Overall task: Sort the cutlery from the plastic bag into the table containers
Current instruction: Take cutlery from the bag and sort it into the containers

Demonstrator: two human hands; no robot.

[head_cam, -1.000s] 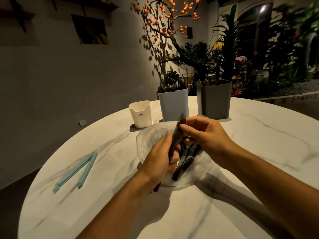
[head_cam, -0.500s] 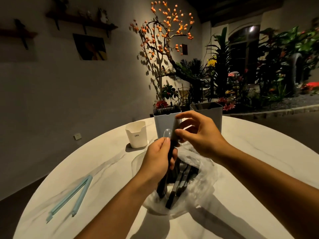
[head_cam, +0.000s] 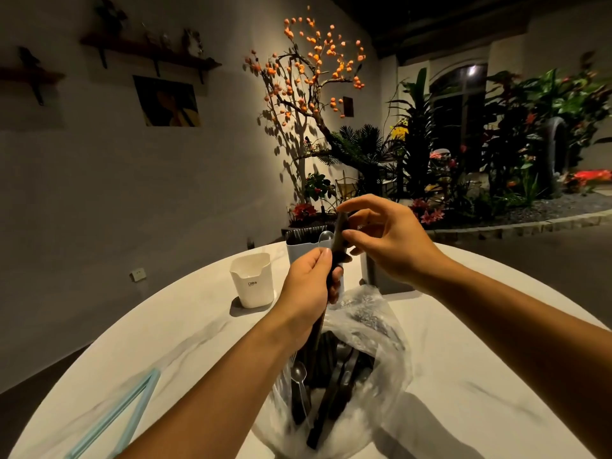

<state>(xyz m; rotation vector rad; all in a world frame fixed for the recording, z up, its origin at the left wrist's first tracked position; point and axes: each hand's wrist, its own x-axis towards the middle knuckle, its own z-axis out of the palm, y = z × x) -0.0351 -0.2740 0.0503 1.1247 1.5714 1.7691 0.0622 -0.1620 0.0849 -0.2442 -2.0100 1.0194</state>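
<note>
**A:** ok so what's each hand doing here? Hard to read in this light.

**B:** Left hand [head_cam: 309, 286] is wrapped around the lower part of a dark piece of cutlery [head_cam: 339, 241], fingers curled round it. Right hand [head_cam: 385, 241] pinches the top end of the same piece between thumb and forefinger, other fingers fanned out loose. So both are clamped on one item, held up off the surface [head_cam: 480, 376].

**A:** which way does it run?

**B:** Pretty much upright, tilted slightly, top end pointing away from the person. Can't tell if it's a knife, fork or spoon, too dark.

**A:** and where does it need to go?

**B:** My guess is one of the tall containers right behind it. The pale blue container [head_cam: 303, 250] sits just beyond the left hand, already packed with dark cutlery plus a clear spoon [head_cam: 326, 236] poking out. The grey container [head_cam: 387, 283] is mostly hidden behind the right hand. Right hand has the top end and is nearer both, so it's a short reach forward with the long axis kept vertical, then drop it in.

**A:** rest of it?

**B:** The plastic bag [head_cam: 374, 326] lies open below the hands, lots of dark pieces left inside. White cup [head_cam: 252, 279] off to the left, blue clip [head_cam: 116, 415] near the edge.
</note>
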